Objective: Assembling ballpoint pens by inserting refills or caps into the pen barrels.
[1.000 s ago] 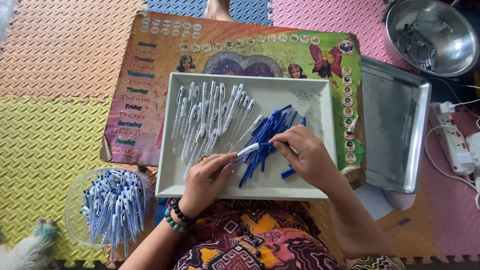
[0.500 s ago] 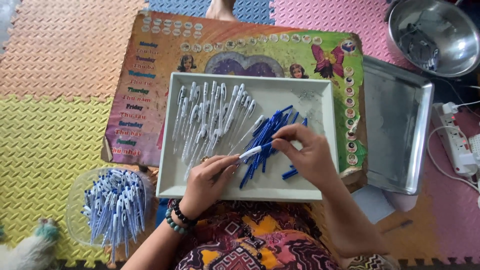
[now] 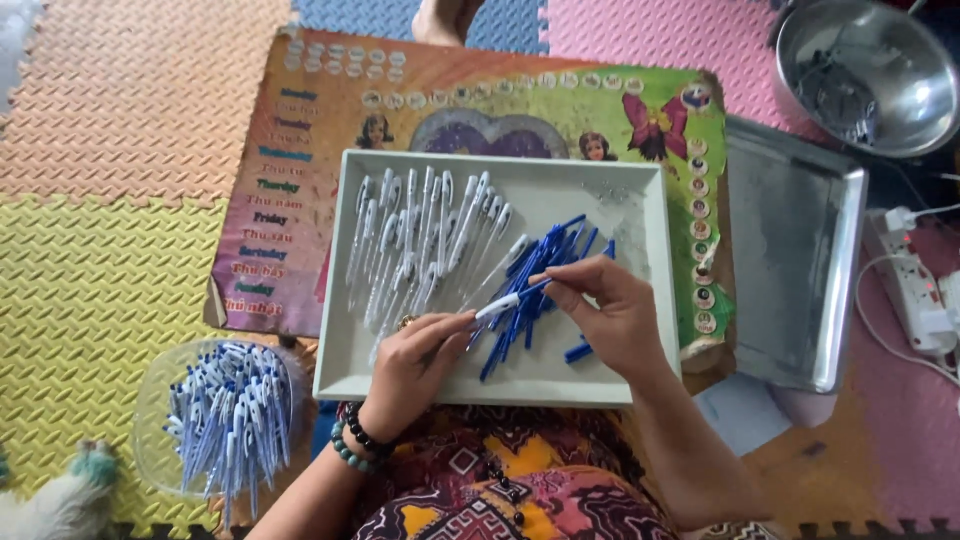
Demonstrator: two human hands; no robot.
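Fingers of the left hand [image 3: 415,362] and right hand [image 3: 608,312] pinch one pen [image 3: 508,300] (white-and-blue) above the white tray [image 3: 640,190].

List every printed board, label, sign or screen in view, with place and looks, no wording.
Printed board: under the white tray, rectangular, orange and green, with coloured word rows at left, a purple heart, a butterfly, cartoon figures and rows of small round pictures.
No packages, screens or other signs show.
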